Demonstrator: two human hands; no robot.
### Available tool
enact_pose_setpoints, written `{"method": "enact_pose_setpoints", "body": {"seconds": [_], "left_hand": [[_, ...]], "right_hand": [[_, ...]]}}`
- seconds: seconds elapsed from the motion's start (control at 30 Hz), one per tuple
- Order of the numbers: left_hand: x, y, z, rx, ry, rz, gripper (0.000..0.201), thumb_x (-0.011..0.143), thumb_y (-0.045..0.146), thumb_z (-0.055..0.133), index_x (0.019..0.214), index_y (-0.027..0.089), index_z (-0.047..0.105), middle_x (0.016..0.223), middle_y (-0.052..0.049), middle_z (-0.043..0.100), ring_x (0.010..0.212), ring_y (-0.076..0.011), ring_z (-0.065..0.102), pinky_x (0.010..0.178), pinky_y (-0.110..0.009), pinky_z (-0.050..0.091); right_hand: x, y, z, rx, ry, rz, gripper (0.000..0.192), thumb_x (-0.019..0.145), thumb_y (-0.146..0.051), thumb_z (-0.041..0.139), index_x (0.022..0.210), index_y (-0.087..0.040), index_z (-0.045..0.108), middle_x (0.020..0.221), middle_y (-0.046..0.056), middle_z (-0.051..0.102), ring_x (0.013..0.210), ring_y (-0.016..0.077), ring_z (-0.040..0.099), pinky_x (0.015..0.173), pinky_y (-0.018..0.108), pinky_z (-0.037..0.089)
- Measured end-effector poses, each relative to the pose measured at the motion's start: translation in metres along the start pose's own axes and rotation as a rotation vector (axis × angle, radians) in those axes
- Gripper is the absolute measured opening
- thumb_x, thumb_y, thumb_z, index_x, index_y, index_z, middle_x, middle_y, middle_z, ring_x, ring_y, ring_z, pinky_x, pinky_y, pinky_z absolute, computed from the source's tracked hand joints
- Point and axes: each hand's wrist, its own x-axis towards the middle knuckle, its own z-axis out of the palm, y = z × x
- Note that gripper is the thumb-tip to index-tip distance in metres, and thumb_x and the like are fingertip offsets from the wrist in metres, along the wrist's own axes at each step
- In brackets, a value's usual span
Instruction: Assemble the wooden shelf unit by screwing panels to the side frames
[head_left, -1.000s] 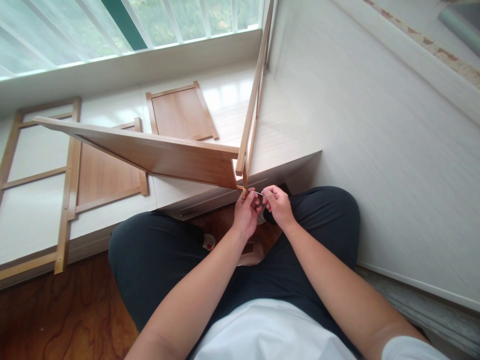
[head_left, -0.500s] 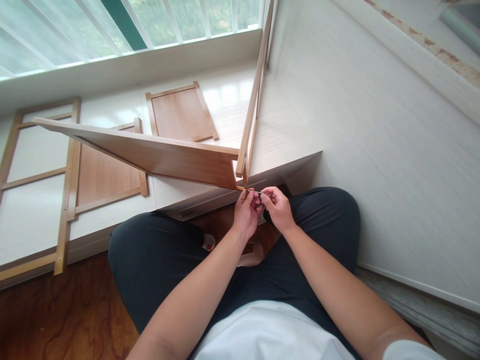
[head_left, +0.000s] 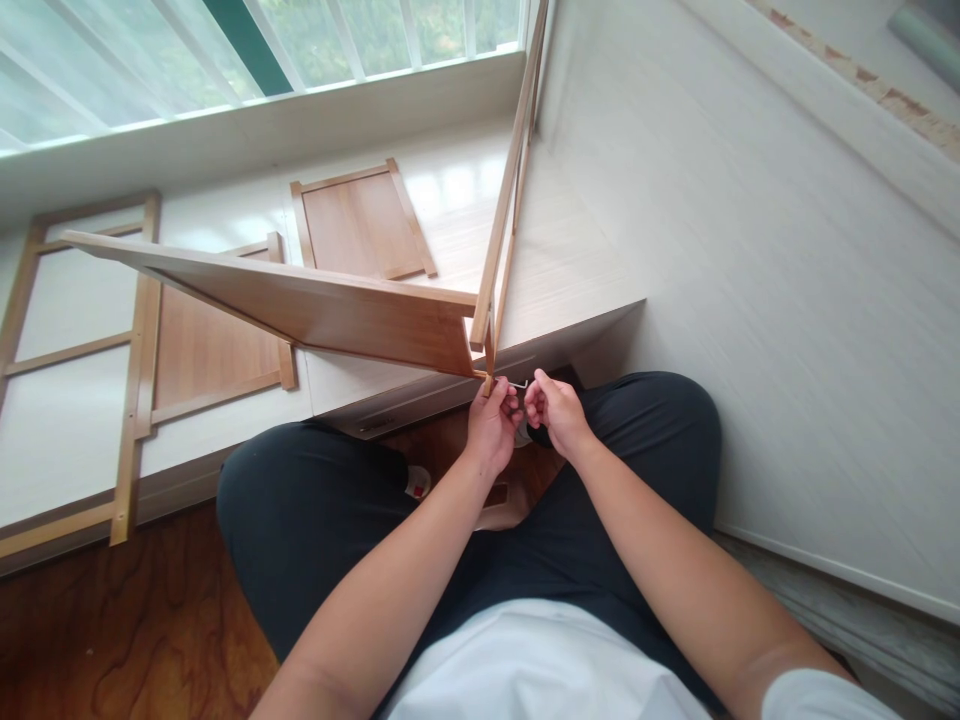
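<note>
At the far left a light wooden ladder-like frame [head_left: 75,350] is laid flat on the white window ledge [head_left: 450,200]; next to it a flat brown panel with a wooden edge [head_left: 214,350] is laid, and further back a smaller brown panel [head_left: 358,222] is laid near the window; a long brown wooden board [head_left: 300,305] is held up above them, tilted, with its long side running from the far left down to the right, where it is met by a thin upright wooden frame [head_left: 506,190] that is leaned up toward the window.

The bottom corner of that frame is gripped by the left hand [head_left: 491,425]; its fingers [head_left: 510,405] are curled tight around the wood, just under the place where board and frame are joined.

Just to the right of the corner a small bent metal key [head_left: 517,382] is seen; its long part is laid sideways, pointing left into the wood, and its short bent end is turned down at the right.

The right hand [head_left: 553,412] is nearest to the key; its fingers [head_left: 534,392] are pinched narrow at the bent end, touching it or just beside it; a firm hold cannot be told; the two hands are just beside each other, above the dark trousers [head_left: 315,520] and the brown wooden floor [head_left: 112,630].
</note>
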Motion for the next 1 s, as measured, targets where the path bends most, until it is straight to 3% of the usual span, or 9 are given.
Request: {"method": "enact_pose_setpoints", "body": {"seconds": [0.37,0.6,1.0], "left_hand": [[-0.0001,-0.0031,-0.0016,0.049,-0.024,0.003,0.040,0.068,0.037,0.092,0.086,0.018,0.063,0.074,0.005,0.062,0.059,-0.0059,0.052,0.051,-0.019,0.037],[-0.0017,-0.0006,0.0000,0.012,-0.004,0.006,0.040,0.068,0.032,0.093,0.095,0.019,0.067,0.075,0.005,0.063,0.060,-0.0057,0.052,0.052,-0.019,0.037],[0.0020,-0.0027,-0.0031,-0.082,-0.011,-0.023,0.036,0.071,0.026,0.090,0.098,0.019,0.068,0.076,0.004,0.066,0.060,-0.0060,0.054,0.052,-0.019,0.038]], "right_hand": [[0.0001,0.0021,0.0006,-0.057,0.025,-0.068,0.052,0.083,-0.069,0.067,0.070,-0.019,0.063,0.050,-0.002,0.055,0.039,0.0088,0.043,0.036,0.021,0.032],[-0.0024,0.0020,-0.0003,-0.180,0.041,-0.208,0.042,0.087,-0.062,0.067,0.081,-0.020,0.063,0.058,-0.004,0.058,0.042,0.0081,0.043,0.039,0.021,0.032],[-0.0088,0.0028,0.0009,-0.333,0.054,-0.347,0.030,0.088,-0.050,0.072,0.092,-0.021,0.065,0.076,0.000,0.066,0.062,0.0138,0.060,0.053,0.023,0.050]]}}
